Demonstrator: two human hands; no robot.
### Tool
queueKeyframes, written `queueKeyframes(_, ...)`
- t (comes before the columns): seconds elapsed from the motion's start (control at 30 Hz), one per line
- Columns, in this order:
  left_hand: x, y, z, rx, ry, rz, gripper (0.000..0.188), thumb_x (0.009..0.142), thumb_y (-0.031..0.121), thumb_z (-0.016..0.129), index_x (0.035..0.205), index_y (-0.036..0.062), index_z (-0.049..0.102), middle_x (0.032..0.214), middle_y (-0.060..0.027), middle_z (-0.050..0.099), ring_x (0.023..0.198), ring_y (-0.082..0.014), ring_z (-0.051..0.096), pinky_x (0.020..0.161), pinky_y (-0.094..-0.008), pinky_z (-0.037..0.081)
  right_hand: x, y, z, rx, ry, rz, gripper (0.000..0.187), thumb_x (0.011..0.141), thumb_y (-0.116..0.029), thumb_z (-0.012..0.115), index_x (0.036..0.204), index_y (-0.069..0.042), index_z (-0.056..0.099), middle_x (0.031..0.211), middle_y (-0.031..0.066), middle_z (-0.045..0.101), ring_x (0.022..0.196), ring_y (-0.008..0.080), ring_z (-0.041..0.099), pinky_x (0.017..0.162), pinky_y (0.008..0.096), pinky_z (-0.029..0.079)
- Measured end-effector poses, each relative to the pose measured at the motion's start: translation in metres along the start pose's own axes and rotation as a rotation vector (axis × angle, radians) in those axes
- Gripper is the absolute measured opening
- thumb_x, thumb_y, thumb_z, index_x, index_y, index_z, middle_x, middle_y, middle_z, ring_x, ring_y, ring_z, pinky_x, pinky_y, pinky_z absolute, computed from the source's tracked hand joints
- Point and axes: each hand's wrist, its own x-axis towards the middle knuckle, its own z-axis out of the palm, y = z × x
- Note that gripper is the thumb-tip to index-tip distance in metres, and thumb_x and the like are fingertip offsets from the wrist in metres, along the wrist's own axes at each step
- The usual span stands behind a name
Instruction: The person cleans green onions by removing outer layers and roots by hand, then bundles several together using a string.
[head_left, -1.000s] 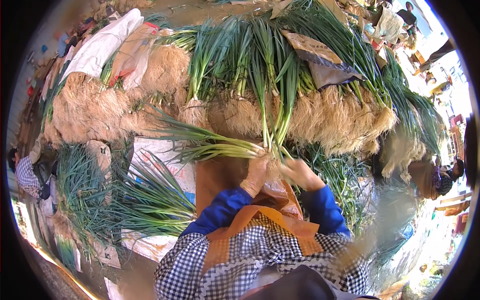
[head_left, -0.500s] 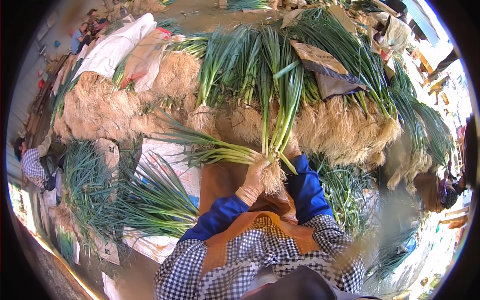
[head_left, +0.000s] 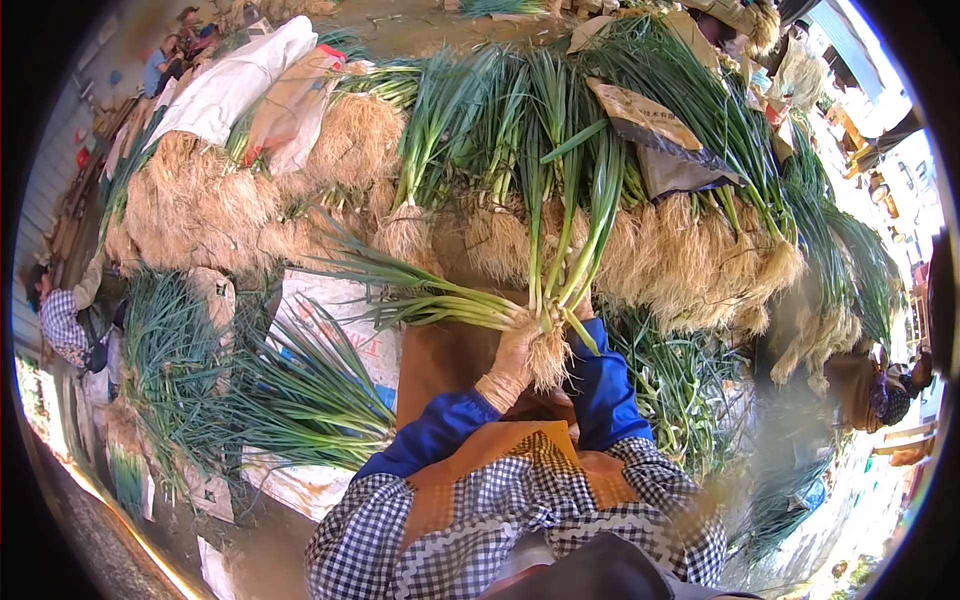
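My left hand is closed round the root ends of a bunch of green onions, whose leaves stretch out to the left. Pale tangled roots hang below its fingers. More green onions stand upright between my hands, their tops fanned out away from me. Mostly hidden behind these stalks, my right hand grips them near the base; its fingertips are out of sight.
A long row of green onions with bushy roots lies ahead. At left, a loose pile rests on white sacking; more leaves lie at right. A person in a checked top works at far left.
The upright stalks have spread apart, some leaning farther right. My right hand has shifted slightly down beside them. The left hand keeps its hold on the sideways bunch.
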Motion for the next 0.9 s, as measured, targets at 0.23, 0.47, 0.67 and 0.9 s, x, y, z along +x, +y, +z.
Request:
queueKeyframes(0.23, 0.008, -0.007, -0.016, 0.042, 0.075, 0.002, 0.019, 0.083, 0.006, 0.057, 0.100, -0.0032, 0.059, 0.092, -0.0103, 0.063, 0.082, -0.0177, 0.061, 0.074, -0.0267, 0.050, 0.011, 0.016, 0.009, 0.436, -0.059, -0.175, 0.022, 0.089, -0.026, 0.054, 0.093, -0.005, 0.059, 0.072, 0.0022, 0.058, 0.058, 0.0098, 0.055, 0.046, 0.0224, 0.043)
queueKeyframes(0.47, 0.010, 0.018, -0.007, 0.006, 0.098, 0.022, 0.020, 0.082, 0.004, 0.057, 0.101, -0.0044, 0.061, 0.092, -0.0111, 0.064, 0.078, -0.0159, 0.061, 0.069, -0.0255, 0.050, -0.107, 0.005, -0.124, -0.948, -0.239, 0.306, 0.033, 0.088, -0.025, 0.054, 0.116, -0.008, 0.055, 0.071, 0.0035, 0.054, 0.063, 0.0158, 0.052, 0.056, 0.0303, 0.045)
queueKeyframes(0.67, 0.004, 0.013, -0.009, 0.129, 0.025, -0.028, 0.024, 0.081, 0.002, 0.057, 0.105, -0.0031, 0.058, 0.094, -0.0087, 0.062, 0.084, -0.0160, 0.061, 0.076, -0.0261, 0.050, -0.104, -0.071, -0.102, -1.120, 0.080, -0.054, 0.043, 0.087, -0.045, 0.048, 0.100, -0.006, 0.059, 0.091, 0.0183, 0.063, 0.085, 0.0321, 0.061, 0.074, 0.0392, 0.047)
queueKeyframes(0.9, -0.002, -0.002, -0.010, 0.354, 0.088, 0.070, 0.027, 0.077, -0.005, 0.057, 0.104, -0.0023, 0.057, 0.093, -0.0078, 0.061, 0.083, -0.0164, 0.060, 0.076, -0.0271, 0.049, -0.094, -0.072, -0.004, -1.446, -0.188, -0.921, 0.034, 0.084, -0.032, 0.057, 0.058, -0.012, 0.052, 0.048, 0.0064, 0.048, 0.042, 0.0178, 0.050, 0.038, 0.0294, 0.040)
